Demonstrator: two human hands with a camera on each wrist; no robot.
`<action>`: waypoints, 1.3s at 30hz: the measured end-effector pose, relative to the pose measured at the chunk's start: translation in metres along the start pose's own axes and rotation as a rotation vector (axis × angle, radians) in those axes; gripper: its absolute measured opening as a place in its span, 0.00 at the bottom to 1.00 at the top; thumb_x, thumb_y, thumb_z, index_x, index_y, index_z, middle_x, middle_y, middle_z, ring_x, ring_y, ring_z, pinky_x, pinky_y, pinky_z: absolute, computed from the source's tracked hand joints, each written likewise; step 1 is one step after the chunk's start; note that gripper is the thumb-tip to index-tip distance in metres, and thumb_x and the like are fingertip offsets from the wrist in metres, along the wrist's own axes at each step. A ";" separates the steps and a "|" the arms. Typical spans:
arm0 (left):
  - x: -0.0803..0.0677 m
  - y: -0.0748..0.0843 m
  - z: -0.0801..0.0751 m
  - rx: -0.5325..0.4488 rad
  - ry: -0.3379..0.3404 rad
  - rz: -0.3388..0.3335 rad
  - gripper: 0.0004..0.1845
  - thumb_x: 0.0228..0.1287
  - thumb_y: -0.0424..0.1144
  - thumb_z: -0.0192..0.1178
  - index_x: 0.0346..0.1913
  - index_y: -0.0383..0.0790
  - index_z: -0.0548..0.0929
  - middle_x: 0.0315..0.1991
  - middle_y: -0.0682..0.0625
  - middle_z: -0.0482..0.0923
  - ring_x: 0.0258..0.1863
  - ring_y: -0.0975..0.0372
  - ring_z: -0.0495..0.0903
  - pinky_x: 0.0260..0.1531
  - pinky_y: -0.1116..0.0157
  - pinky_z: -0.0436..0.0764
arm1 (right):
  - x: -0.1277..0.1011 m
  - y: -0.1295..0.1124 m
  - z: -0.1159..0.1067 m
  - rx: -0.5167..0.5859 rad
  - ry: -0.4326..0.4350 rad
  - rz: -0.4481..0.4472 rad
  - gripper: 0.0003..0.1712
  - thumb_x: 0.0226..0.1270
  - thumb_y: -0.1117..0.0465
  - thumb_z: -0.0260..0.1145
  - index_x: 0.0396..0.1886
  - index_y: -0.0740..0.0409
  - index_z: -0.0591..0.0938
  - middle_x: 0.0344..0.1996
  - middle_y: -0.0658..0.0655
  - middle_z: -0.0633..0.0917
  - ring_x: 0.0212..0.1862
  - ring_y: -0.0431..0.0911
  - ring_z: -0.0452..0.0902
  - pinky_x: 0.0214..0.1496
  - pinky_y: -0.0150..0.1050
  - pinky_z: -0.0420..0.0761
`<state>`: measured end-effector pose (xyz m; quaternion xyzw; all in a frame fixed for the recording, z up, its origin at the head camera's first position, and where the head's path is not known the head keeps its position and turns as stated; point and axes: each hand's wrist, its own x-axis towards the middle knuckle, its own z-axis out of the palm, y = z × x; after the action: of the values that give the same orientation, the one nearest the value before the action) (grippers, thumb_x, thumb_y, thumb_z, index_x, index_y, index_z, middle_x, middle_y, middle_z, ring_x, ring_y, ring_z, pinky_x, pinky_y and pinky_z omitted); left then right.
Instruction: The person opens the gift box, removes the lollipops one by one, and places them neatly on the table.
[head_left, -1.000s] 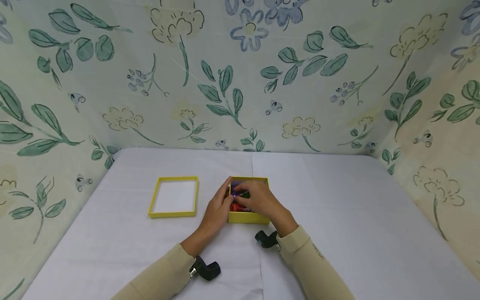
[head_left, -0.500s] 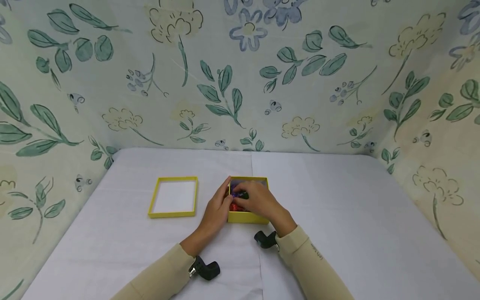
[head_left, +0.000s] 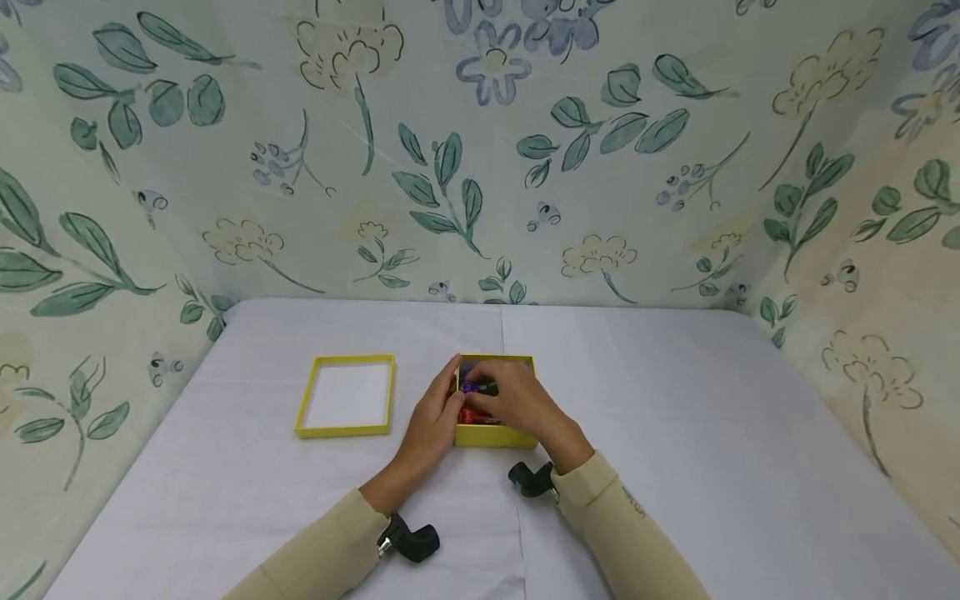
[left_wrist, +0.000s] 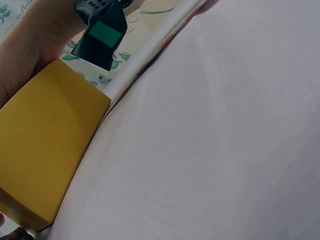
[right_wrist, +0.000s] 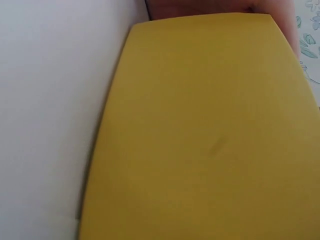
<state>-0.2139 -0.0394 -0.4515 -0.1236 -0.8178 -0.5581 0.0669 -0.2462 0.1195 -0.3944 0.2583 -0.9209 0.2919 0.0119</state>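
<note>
Hands worked at the yellow box (head_left: 495, 434), which sat on the white table (head_left: 675, 433) right between them. Left hand (head_left: 435, 417) lay against the box's left wall, fingers fairly straight, steadying it. Right hand (head_left: 517, 400) reached over the box from the near-right side, fingers curled down onto the small items (head_left: 474, 388) inside; purple, dark and red bits showed under the fingertips. Looked like a pinch on the purple/dark piece, but the fingers hid the actual contact, so I could not tell for sure. Yellow lid (head_left: 347, 395) lay open side up, well to the left of the left hand. Both wrist views showed only the box's outer yellow wall, close up.

Step in hand, by my read: arranging or picking among the box contents. Next move likely called for a secure fingertip hold on one piece while the left hand kept the box from sliding.
</note>
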 end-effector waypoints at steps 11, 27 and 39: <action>-0.001 -0.002 0.000 -0.004 -0.010 0.009 0.29 0.76 0.41 0.41 0.77 0.55 0.52 0.74 0.54 0.54 0.72 0.60 0.55 0.69 0.55 0.57 | 0.000 -0.001 -0.005 0.063 0.039 0.000 0.11 0.62 0.57 0.70 0.43 0.52 0.84 0.42 0.49 0.85 0.46 0.41 0.80 0.51 0.40 0.80; 0.000 -0.005 0.000 -0.020 -0.018 0.006 0.29 0.76 0.41 0.41 0.77 0.56 0.52 0.74 0.54 0.54 0.71 0.58 0.58 0.69 0.53 0.58 | -0.007 -0.003 -0.029 0.086 0.106 0.053 0.17 0.63 0.57 0.69 0.51 0.53 0.84 0.48 0.50 0.85 0.51 0.45 0.79 0.57 0.47 0.78; 0.001 -0.001 0.000 -0.027 -0.021 -0.009 0.29 0.76 0.40 0.41 0.77 0.56 0.52 0.74 0.56 0.54 0.71 0.59 0.57 0.69 0.55 0.58 | -0.014 0.019 -0.058 0.065 0.192 0.066 0.17 0.64 0.58 0.68 0.52 0.56 0.83 0.46 0.52 0.85 0.50 0.47 0.79 0.50 0.49 0.81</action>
<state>-0.2154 -0.0397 -0.4522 -0.1267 -0.8113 -0.5681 0.0542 -0.2504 0.1709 -0.3583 0.1987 -0.9136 0.3450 0.0821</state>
